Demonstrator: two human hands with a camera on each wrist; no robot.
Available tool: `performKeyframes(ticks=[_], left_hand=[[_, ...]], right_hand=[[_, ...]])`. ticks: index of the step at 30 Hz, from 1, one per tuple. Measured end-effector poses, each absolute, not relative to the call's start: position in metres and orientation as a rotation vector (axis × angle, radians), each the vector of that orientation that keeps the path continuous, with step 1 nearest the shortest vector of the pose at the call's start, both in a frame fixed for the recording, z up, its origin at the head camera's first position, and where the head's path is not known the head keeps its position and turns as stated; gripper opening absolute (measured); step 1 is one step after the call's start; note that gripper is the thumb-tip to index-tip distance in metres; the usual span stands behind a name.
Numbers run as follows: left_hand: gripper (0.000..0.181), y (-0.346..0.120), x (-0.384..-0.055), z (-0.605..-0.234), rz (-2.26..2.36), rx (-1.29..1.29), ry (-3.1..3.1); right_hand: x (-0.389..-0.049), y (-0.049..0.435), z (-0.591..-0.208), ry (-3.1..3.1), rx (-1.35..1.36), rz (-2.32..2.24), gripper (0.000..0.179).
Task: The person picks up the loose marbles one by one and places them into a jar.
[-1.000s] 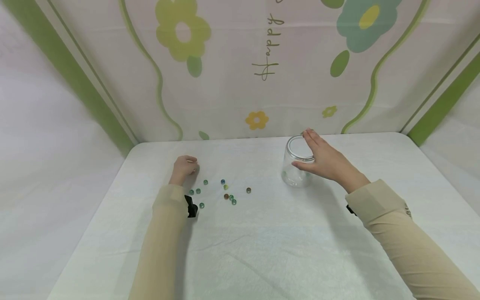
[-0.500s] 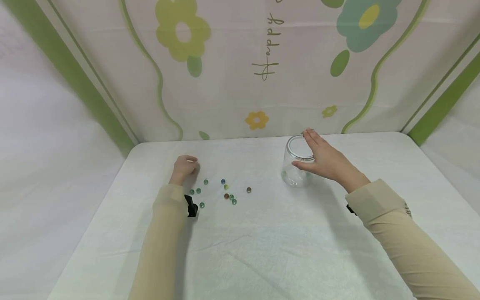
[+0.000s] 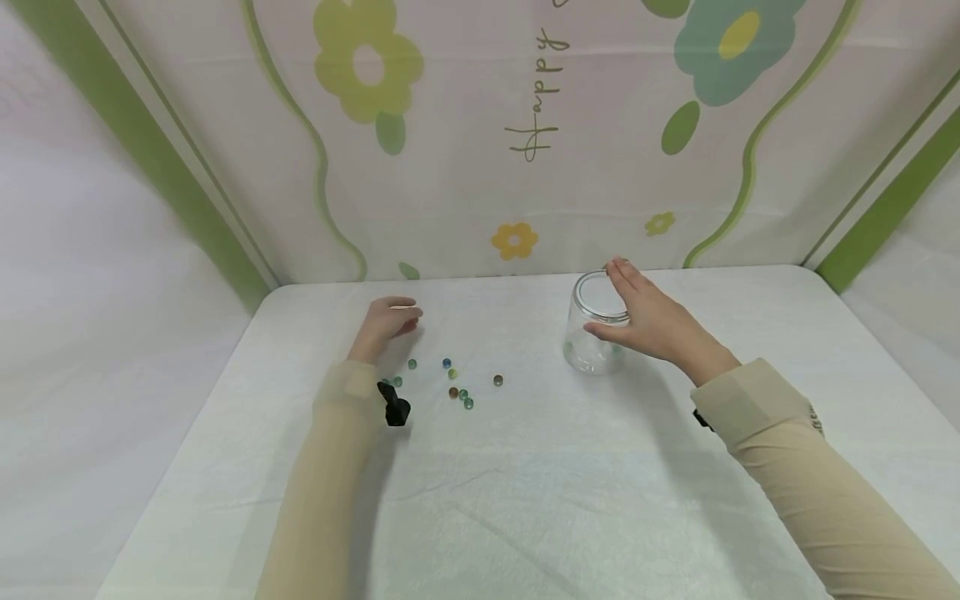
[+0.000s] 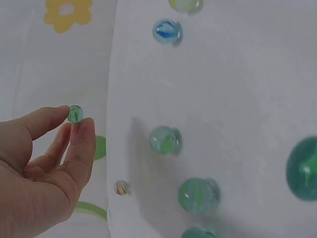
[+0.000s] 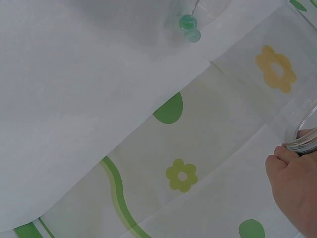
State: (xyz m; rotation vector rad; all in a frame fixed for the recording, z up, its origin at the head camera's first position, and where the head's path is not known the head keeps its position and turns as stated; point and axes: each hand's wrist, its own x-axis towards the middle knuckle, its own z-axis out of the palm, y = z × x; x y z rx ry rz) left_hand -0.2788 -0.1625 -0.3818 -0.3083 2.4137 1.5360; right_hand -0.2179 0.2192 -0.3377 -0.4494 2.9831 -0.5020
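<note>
My left hand (image 3: 386, 321) is raised over the far left of the table. In the left wrist view its thumb and fingertips pinch a green glass marble (image 4: 75, 114). At the right, my right hand (image 3: 654, 323) holds the rim of a clear glass jar (image 3: 579, 337), thumb on the near side and fingers over the far side. The jar stands upright with its mouth uncovered. Green marbles (image 5: 188, 23) show low in it in the right wrist view. Between the hands lie loose marbles: a blue one (image 3: 447, 363), a yellow one (image 3: 452, 374), a brown one (image 3: 498, 380) and several green ones (image 4: 165, 140).
A white cloth covers the table (image 3: 495, 492). Behind it hangs a flowered curtain (image 3: 450, 183), close past the jar. A small orange-streaked marble (image 4: 122, 187) lies near the table's far edge in the left wrist view. A black wrist mount (image 3: 395, 408) sticks out from the left sleeve.
My left hand has lifted and moved to the right and away from me, its forearm now covering some green marbles. The right hand and jar have stayed in place.
</note>
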Motion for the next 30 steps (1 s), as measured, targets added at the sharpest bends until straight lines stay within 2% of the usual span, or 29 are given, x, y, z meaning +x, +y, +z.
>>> performKeyframes(ticks=[16, 30], left_hand=[[0.043, -0.1, -0.276, -0.356, 1.812, -0.204, 2.137], [0.041, -0.047, -0.26, -0.325, 1.933, 0.007, 1.978]], right_hand=[[-0.217, 0.219, -0.337, 2.989, -0.437, -0.462, 0.101], [-0.216, 0.219, -0.337, 3.001, -0.458, -0.453, 0.101]])
